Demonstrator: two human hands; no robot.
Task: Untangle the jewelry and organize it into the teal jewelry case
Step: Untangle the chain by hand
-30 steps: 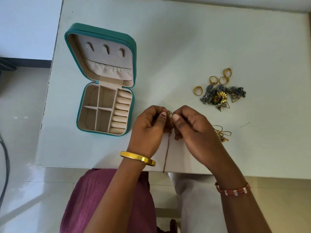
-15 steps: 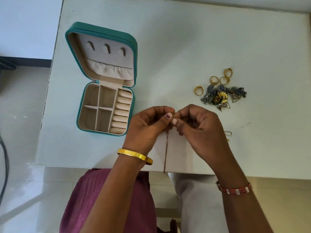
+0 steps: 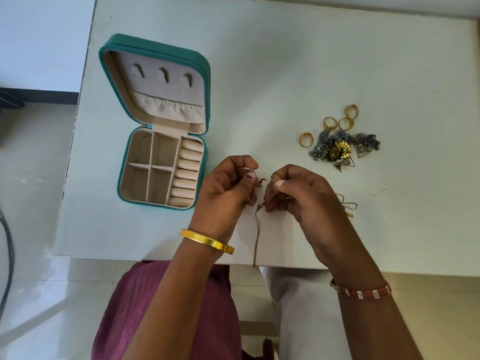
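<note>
Chain [image 3: 265,181] pinched taut between left hand [image 3: 228,193] and right hand [image 3: 298,196]

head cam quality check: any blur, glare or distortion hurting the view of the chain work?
Head view: soft, even light with only faint shadows on the white table; no glare. Wide-angle bending shows at the table's edges. The thin chain pinched between the left hand and right hand is slightly soft, links unresolved. The teal jewelry case is sharp; the jewelry pile merges into clutter.
</note>
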